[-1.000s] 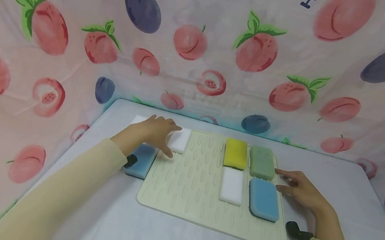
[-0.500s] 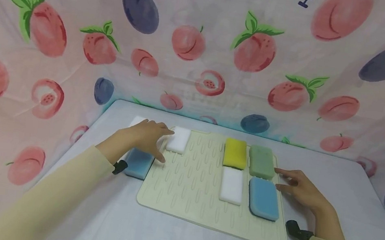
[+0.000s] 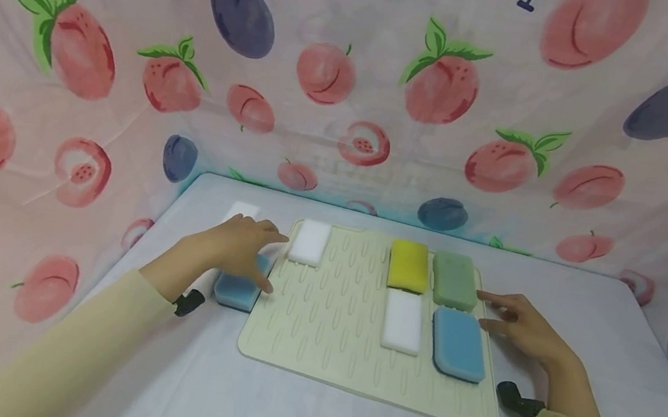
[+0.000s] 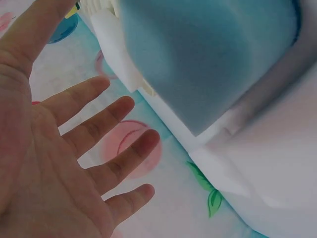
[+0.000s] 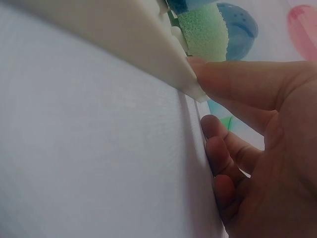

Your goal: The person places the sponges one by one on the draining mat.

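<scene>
blue sponge (image 3: 237, 287) off mat's (image 3: 324, 321) left edge, under left hand (image 3: 235, 249), fingers spread. right hand (image 3: 525, 329), fingers loosely spread, touches mat's right edge beside green sponge (image 3: 455, 281).

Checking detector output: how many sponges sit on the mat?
5. White sponge far left; yellow sponge and green sponge far right; white sponge and blue sponge near right. None seem hidden.

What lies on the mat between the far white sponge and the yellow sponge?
Nothing: in the head view, only bare ribbed mat separates the white sponge from the yellow sponge.
</scene>
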Available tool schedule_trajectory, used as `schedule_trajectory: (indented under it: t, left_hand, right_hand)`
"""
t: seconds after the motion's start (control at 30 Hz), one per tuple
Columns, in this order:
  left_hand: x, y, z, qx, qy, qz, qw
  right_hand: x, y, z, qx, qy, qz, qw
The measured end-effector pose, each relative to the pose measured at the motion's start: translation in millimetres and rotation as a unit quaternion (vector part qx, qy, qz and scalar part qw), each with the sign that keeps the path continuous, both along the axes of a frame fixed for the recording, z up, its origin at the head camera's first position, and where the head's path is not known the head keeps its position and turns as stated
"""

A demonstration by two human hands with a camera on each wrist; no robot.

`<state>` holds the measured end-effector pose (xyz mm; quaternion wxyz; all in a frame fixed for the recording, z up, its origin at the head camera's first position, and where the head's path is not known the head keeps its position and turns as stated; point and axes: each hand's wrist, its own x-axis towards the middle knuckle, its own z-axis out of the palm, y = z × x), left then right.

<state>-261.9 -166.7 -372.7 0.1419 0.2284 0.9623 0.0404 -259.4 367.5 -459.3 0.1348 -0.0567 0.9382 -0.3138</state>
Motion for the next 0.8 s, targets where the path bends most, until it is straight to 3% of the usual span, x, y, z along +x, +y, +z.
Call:
schedule_trajectory:
  t: [0.47,0.8]
  left_hand:
    - [21.9,-23,-14.7,0.000,0.005,0.003,1.0000]
    - [27.7,-27,-20.7,0.003,0.007,-0.007,0.9999]
  right_hand:
    - [1.3,-4,2.5,-0.007,0.000,-0.001,1.000]
    - [6.2,-5,3.4,-0.009,-0.010,-0.010,1.000]
